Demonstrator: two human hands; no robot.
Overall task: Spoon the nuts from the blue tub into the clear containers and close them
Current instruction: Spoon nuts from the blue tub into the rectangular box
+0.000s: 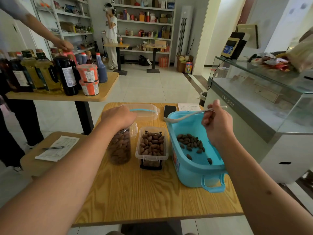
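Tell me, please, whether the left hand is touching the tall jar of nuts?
Touching. The head view shows the left hand resting on top of the tall jar, fingers curled over its mouth, no gap visible between them.

Can't really see the top of the round jar (120,146) since the left hand (118,116) sits right over its mouth, so no idea if there's a lid on it. The writing on the paper sheet (58,148) is way too small to read, and the tub's clear lid (144,111) is partly hidden behind that hand.
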